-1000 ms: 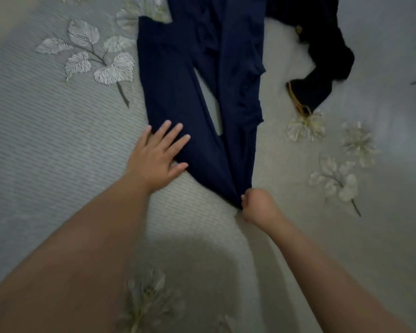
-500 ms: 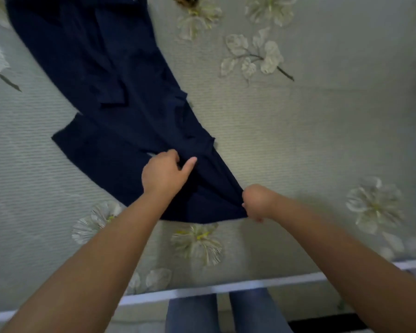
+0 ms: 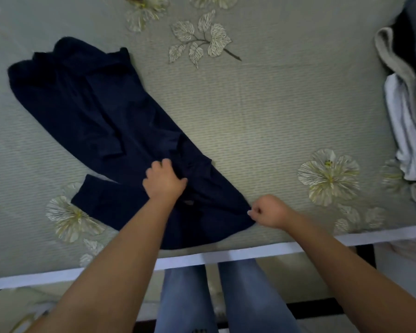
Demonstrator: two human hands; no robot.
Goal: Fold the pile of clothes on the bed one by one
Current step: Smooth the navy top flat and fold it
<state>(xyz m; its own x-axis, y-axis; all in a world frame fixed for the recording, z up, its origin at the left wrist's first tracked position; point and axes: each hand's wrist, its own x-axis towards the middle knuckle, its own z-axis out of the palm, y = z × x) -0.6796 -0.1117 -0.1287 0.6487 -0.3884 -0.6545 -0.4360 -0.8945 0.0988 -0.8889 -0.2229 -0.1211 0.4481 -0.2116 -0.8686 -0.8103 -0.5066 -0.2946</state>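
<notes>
The bed [image 3: 262,121] wears a ribbed grey-green cover printed with pale flowers. My dark navy trousers [image 3: 94,111] lie slantwise across it, soft and creased. My left hand [image 3: 165,182] bunches their cloth; my right hand [image 3: 269,212] pinches their near edge.

Grey-green bedspread [image 3: 274,111] w/ pale flower & leaf print, white bed edge [image 3: 262,253] at front

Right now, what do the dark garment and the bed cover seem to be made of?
Dark garment: apparently soft matte woven navy cloth; it drapes and creases without shine. Bed cover: seemingly ribbed, textured fabric with printed or stitched flowers; which, I cannot tell.
</notes>
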